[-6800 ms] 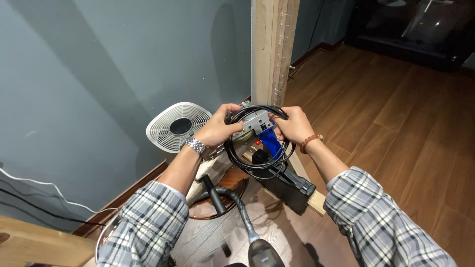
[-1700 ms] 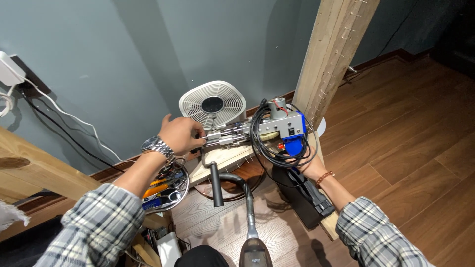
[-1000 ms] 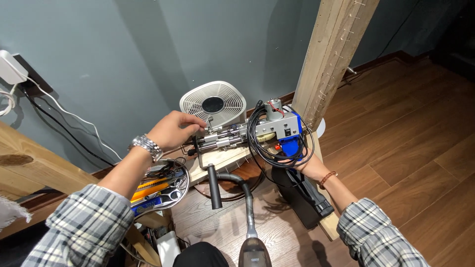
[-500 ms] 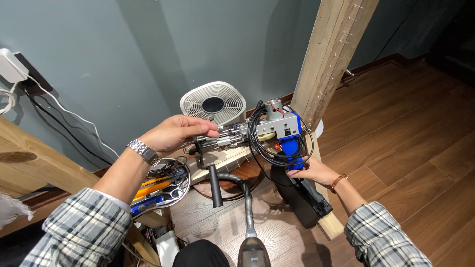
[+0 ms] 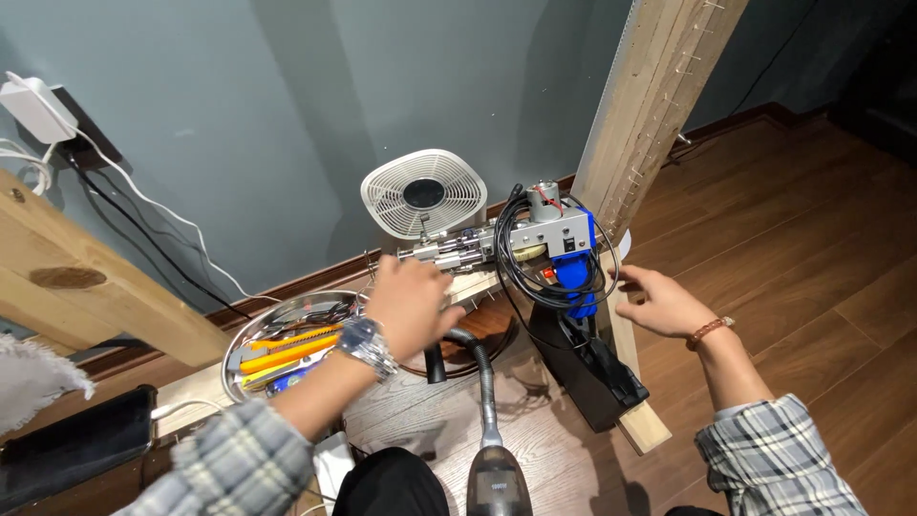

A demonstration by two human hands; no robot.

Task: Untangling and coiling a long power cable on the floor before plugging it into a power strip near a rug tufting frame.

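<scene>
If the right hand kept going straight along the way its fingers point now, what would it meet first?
The right hand, open, points left toward the tool. It would probably meet the black cable loops and blue handle of the tufting gun first, though depth is hard to judge.

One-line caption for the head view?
Both hands, left hand and right hand, open beside a cable-wrapped tufting gun resting on a wooden ledge.

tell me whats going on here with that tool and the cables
A person in a plaid shirt is bent over a grey metal power tool with a blue handle, which rests on a wooden ledge with a black cable looped around it. The left hand, with a silver wristwatch, is just below the tool's silver front end; the right hand is open beside the blue handle, apart from it. Neither hand grips the tool. A white fan stands behind, and a round metal tray of cutters lies to the left.
</scene>
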